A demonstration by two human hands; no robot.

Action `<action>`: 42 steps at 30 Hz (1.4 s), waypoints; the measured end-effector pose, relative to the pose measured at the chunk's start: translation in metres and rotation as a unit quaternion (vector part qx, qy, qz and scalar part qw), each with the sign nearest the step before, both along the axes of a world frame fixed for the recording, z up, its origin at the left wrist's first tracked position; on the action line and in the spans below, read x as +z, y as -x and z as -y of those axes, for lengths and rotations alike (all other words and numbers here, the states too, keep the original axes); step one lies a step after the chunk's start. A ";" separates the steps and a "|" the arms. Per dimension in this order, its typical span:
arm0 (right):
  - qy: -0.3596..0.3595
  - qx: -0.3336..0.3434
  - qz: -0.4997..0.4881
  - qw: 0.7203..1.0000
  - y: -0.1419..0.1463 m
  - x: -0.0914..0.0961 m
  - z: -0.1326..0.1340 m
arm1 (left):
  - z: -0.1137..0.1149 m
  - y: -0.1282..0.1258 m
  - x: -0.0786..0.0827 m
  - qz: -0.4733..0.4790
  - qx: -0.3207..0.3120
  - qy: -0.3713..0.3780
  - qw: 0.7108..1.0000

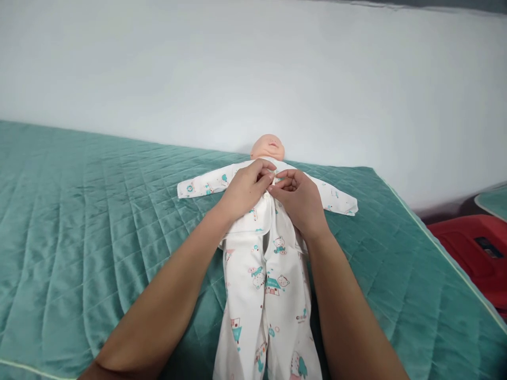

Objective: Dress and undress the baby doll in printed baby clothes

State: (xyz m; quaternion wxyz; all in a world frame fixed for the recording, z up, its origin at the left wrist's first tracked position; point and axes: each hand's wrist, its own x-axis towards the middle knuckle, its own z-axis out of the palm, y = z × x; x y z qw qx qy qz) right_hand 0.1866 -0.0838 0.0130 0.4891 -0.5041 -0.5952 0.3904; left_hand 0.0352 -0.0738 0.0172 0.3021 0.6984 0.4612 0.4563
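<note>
A baby doll [268,146] lies on its back, its head at the far side and its legs toward me. It wears a white printed jacket [247,222] with the sleeves spread out, and white printed trousers [283,274]. My left hand [251,184] and my right hand [299,198] meet at the jacket's front opening on the chest. Both pinch the front edges near the top, fingertips almost touching. One small button shows just below my left fingers. Below it the front edges hang apart. What lies between the fingertips is mostly hidden.
A green quilted cover [99,237] lies under the doll, with a pale-piped edge on the right. Behind the doll's head rises a white wall [237,68]. At the right stands a red plastic object [471,258], lower than the cover.
</note>
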 end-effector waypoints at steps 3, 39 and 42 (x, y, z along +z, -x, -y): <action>-0.006 -0.007 0.024 1.000 0.001 -0.001 -0.001 | 0.002 -0.003 0.002 -0.034 0.015 -0.018 0.999; -0.044 0.032 0.057 0.997 -0.003 -0.002 0.000 | 0.002 0.001 0.005 -0.054 0.033 -0.013 0.998; -0.019 0.078 -0.005 0.997 -0.009 -0.002 -0.002 | 0.001 -0.001 0.004 -0.063 0.044 -0.033 0.997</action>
